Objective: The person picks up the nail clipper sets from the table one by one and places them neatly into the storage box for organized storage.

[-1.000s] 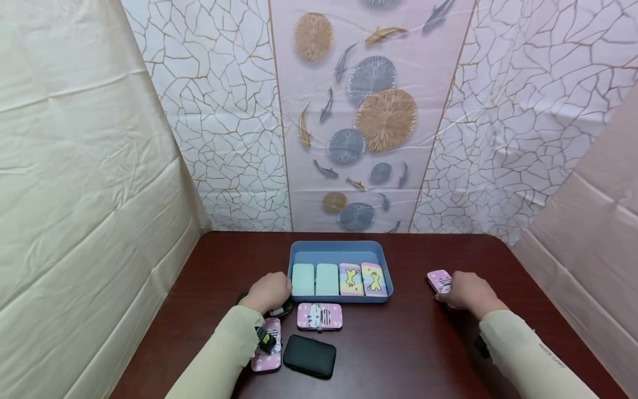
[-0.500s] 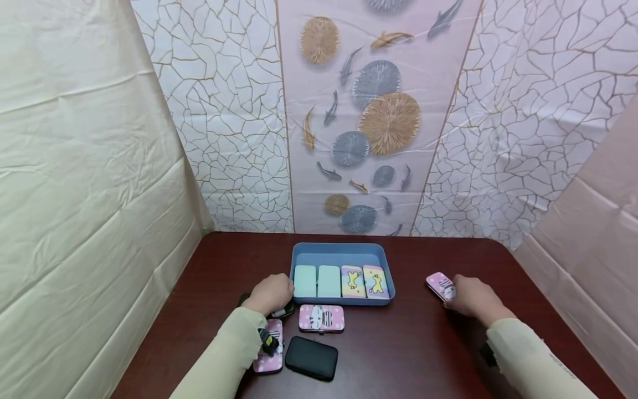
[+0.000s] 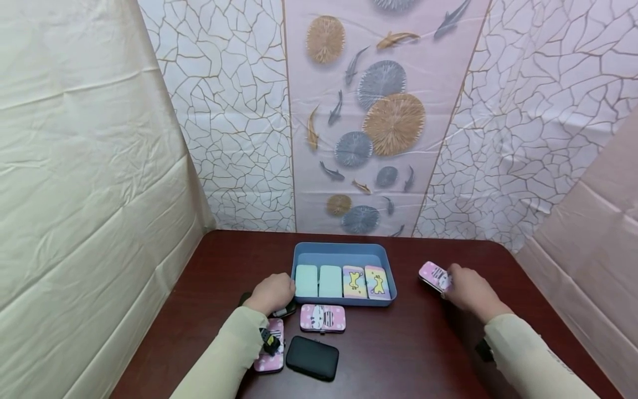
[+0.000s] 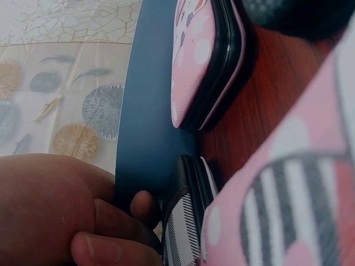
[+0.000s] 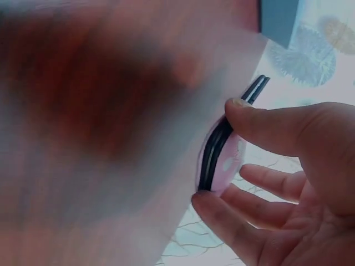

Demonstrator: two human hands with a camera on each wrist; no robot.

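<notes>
My right hand (image 3: 471, 291) holds a small flat pink case (image 3: 433, 275) with a cartoon print, tilted over the right side of the table. In the right wrist view, the thumb and fingers pinch its black-edged rim. My left hand (image 3: 271, 295) grips the left end of the blue tray (image 3: 344, 302); the left wrist view has its fingers at the tray's wall. Two pale green cases (image 3: 318, 281) and two yellow-and-purple giraffe cases (image 3: 366, 282) fill the tray's front row. Beneath the left hand, a dark case (image 3: 285, 310) is mostly hidden.
In front of the tray lies another pink case (image 3: 322, 318). A plain black case (image 3: 312, 358) is nearer to me, beside a pink case (image 3: 269, 360) partly covered by the left wrist. Patterned cloth (image 3: 239, 127) hangs behind the dark red table (image 3: 394, 354).
My right hand has raised the pink case and brought it slightly left and away from me. The left hand stays at the tray's end. The head view has shifted a little.
</notes>
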